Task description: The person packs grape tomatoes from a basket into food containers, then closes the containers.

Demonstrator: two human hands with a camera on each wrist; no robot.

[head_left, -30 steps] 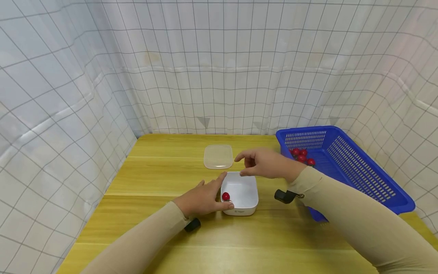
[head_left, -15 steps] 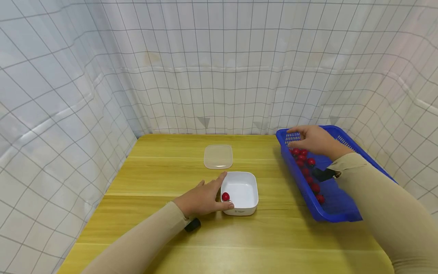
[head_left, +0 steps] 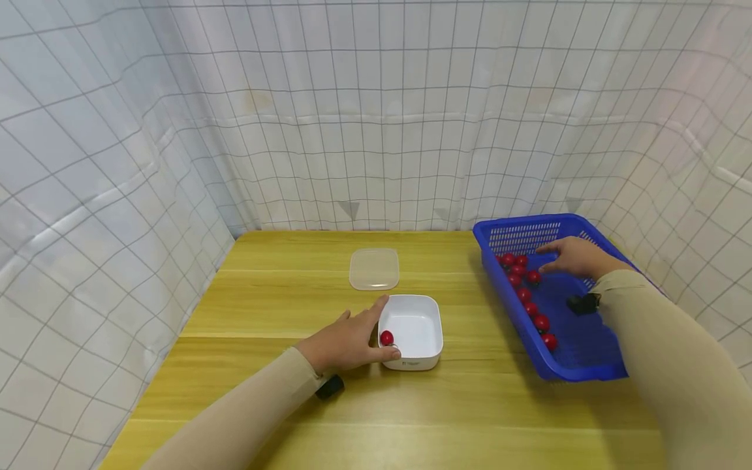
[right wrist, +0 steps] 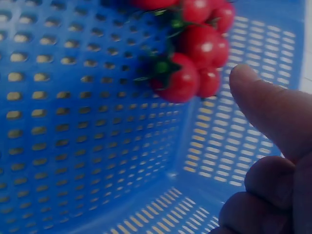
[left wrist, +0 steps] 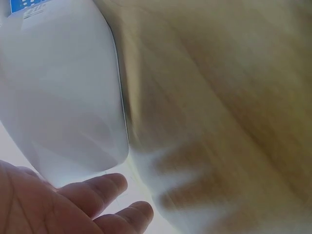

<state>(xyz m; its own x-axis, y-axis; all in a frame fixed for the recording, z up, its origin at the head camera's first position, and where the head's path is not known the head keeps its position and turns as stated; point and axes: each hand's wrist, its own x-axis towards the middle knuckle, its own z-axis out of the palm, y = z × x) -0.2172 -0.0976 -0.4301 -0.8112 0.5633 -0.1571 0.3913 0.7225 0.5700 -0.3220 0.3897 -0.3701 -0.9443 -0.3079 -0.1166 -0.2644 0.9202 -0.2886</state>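
A white square box (head_left: 420, 363) stands mid-table with one cherry tomato (head_left: 386, 337) in its front left corner. My left hand (head_left: 346, 341) rests against the box's left side, index finger along the back corner, thumb across the front rim. In the left wrist view, the white box wall (left wrist: 63, 92) fills the upper left. My right hand (head_left: 577, 256) reaches into a blue basket (head_left: 512, 313), thumb and index finger apart, holding nothing. Its fingertips are right by a cherry tomato (head_left: 533, 277). In the right wrist view, the thumb (right wrist: 263, 100) points at clustered tomatoes (right wrist: 178, 80) with green stems.
A translucent lid (head_left: 374, 269) lies flat behind the white box. Several more tomatoes (head_left: 541, 322) line the basket's left side. A gridded white curtain (head_left: 376, 130) surrounds the wooden table (head_left: 270, 294) at the back and sides.
My right hand has swung right from over the white box to above the basket, then lowered into it beside the tomatoes. The left hand and the box stay where they were.
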